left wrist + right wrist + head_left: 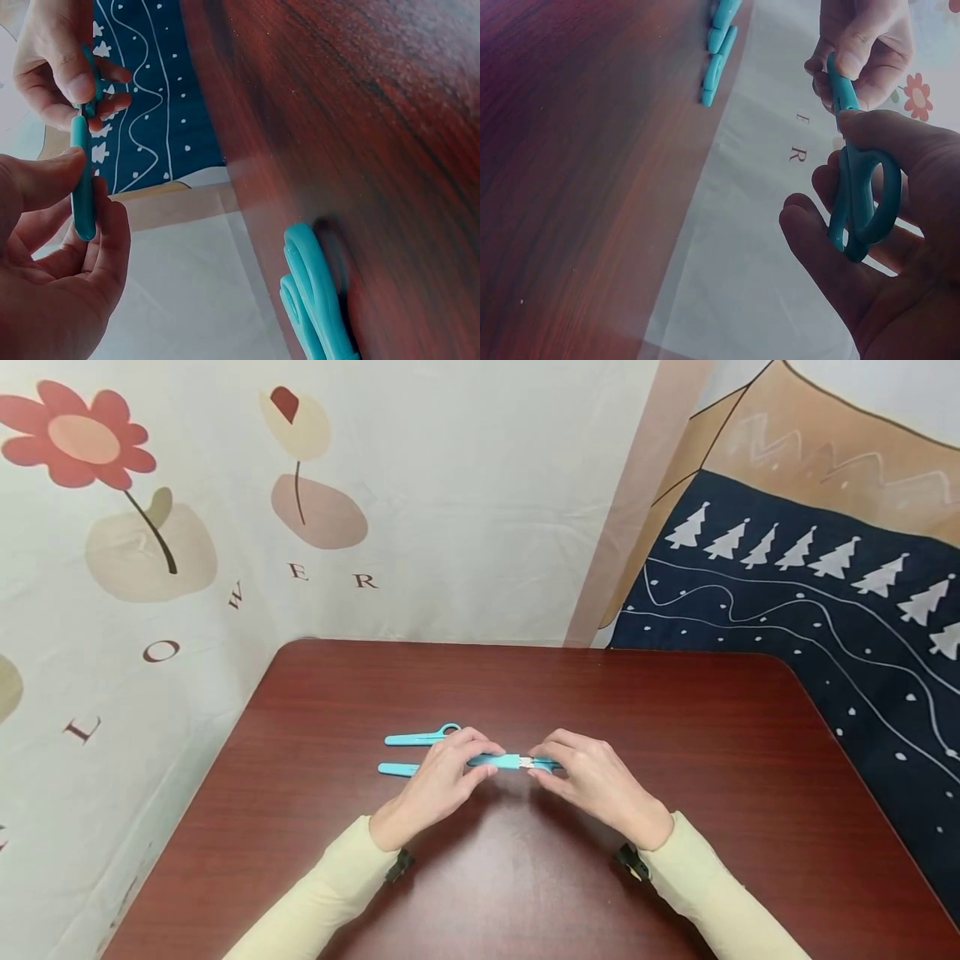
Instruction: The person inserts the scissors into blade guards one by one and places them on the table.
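A pair of turquoise scissors (pixel 864 195) is held above the table, its blades partly inside a matching blade cover (pixel 508 762). A short strip of bare metal shows between cover and handles in the head view. My left hand (pixel 441 777) pinches the cover between thumb and fingers. On the other side, my right hand (pixel 600 781) grips the scissors near the handle loops, with the thumb along the pivot in the right wrist view. Behind and beside the left hand lie another pair of covered scissors (pixel 416 739) and a further turquoise piece (pixel 397 769), partly hidden by that hand.
The reddish-brown wooden table (pixel 712 727) has rounded far corners. Beyond its far edge hangs a pale curtain (pixel 480 527) with flowers and letters, beside a dark blue printed cloth (pixel 750 593) at the right.
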### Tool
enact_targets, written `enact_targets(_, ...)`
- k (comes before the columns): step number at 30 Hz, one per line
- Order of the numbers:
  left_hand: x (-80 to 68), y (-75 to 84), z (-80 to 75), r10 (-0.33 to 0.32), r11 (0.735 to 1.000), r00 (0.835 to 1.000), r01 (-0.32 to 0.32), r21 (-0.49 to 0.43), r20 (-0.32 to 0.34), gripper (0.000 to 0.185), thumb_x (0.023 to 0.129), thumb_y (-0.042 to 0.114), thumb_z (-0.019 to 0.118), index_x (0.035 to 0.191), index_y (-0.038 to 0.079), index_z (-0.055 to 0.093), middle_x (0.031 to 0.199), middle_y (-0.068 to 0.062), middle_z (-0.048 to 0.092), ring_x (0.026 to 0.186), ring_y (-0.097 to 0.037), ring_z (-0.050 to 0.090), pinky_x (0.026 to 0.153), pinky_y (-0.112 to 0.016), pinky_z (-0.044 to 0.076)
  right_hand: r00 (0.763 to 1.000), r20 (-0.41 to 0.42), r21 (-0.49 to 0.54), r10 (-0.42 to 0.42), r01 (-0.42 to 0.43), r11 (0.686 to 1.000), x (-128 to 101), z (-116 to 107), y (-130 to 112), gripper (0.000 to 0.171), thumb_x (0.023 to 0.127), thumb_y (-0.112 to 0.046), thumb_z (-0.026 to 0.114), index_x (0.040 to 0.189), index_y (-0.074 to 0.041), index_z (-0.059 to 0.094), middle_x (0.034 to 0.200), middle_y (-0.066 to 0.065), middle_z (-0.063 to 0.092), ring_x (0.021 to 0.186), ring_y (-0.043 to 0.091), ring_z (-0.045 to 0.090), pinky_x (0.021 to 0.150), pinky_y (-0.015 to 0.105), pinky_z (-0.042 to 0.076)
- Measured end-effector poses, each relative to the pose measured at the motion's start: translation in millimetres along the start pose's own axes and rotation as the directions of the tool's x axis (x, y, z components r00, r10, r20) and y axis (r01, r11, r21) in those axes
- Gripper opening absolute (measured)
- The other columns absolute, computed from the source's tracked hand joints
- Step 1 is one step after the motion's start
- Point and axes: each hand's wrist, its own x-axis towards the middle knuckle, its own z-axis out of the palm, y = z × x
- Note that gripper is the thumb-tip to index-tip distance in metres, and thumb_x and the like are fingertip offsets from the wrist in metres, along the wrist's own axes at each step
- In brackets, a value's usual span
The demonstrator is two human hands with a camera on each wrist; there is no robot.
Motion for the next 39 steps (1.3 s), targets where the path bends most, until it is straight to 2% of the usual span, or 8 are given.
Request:
enact_targets(5, -0.4, -0.5, 0.3, -0.002, 1.000, 1.000, 0.002, 0.000, -0.003, 0.021, 0.091, 0.004, 0.079, 0.111, 0.010, 0.077, 0.102, 0.002, 0.067, 0.079, -0.024, 0.057, 0.068, -0.027, 0.046, 1.000, -0.006, -0.017, -0.012, 0.011, 1.000, 0.9, 0.0, -0.8, 0.023, 0.082, -0.014, 0.090, 0.101, -0.010, 0.079, 0.094, -0.004, 0.069, 0.072, 0.008, 0.062, 0.064, 0.020, 0.053)
enact_targets(16, -0.4, 0.2, 1.6, 0.021, 0.999, 1.000, -0.020, 0.045, -0.016, 0.021, 0.090, 0.005, 0.080, 0.110, 0.011, 0.078, 0.101, 0.003, 0.067, 0.079, -0.013, 0.052, 0.068, -0.027, 0.046, 0.999, -0.018, -0.026, -0.026, 0.026, 0.999, 1.4, 1.3, -2.6, 0.023, 0.081, -0.014, 0.091, 0.100, -0.010, 0.078, 0.093, -0.003, 0.069, 0.072, 0.010, 0.064, 0.064, 0.022, 0.054)
enact_targets(31, 1.6, -0.5, 2.9, 0.069, 0.996, 0.997, -0.067, 0.054, -0.032, 0.020, 0.091, 0.007, 0.079, 0.111, 0.009, 0.078, 0.102, 0.000, 0.067, 0.081, -0.014, 0.053, 0.068, -0.027, 0.046, 0.999, -0.032, -0.007, -0.040, 0.040, 0.999, 3.9, 2.8, -2.3, 0.018, 0.085, -0.015, 0.088, 0.101, -0.011, 0.079, 0.095, -0.004, 0.069, 0.072, 0.010, 0.065, 0.062, 0.019, 0.053)
enact_targets(39, 2.2, -1.6, 1.9, 0.083, 0.996, 0.996, -0.082, 0.032, -0.034, 0.022, 0.090, 0.008, 0.080, 0.112, 0.008, 0.078, 0.101, 0.000, 0.067, 0.079, -0.014, 0.052, 0.067, -0.026, 0.045, 0.995, -0.063, 0.012, -0.074, 0.074, 0.997, 4.1, 4.1, 1.1, 0.024, 0.081, -0.013, 0.090, 0.102, -0.010, 0.078, 0.095, -0.003, 0.070, 0.072, 0.007, 0.064, 0.064, 0.018, 0.054)
